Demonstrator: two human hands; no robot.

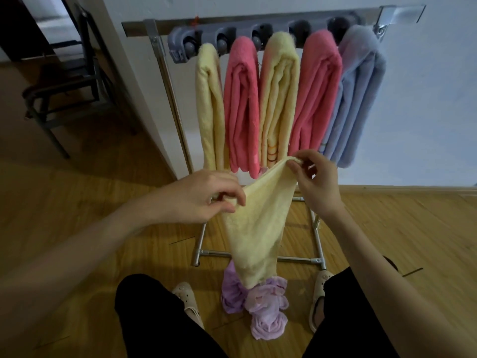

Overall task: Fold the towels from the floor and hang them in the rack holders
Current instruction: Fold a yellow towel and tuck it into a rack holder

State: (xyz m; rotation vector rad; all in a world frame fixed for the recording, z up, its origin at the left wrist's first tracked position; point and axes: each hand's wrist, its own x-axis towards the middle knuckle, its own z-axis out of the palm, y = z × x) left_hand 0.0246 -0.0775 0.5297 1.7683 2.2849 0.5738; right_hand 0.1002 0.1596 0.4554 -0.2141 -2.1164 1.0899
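1. Pale yellow towel: held up by its top edge between both hands, hanging down to the floor in front of the rack.
2. Left hand: grip closed, thumb and fingers pinching the towel's lower-left top corner.
3. Right hand: grip closed, fingertips pinching the opposite corner, higher than the left grip.
4. Lilac towel: crumpled on the wooden floor, directly below the two grips, touching the hanging towel's bottom end.
5. Holder strip: grey, on the metal rack, above and beyond the grips. Five folded towels hang from it: yellow, pink, yellow, pink, blue.
6. Dark chair: far left of the left grip.
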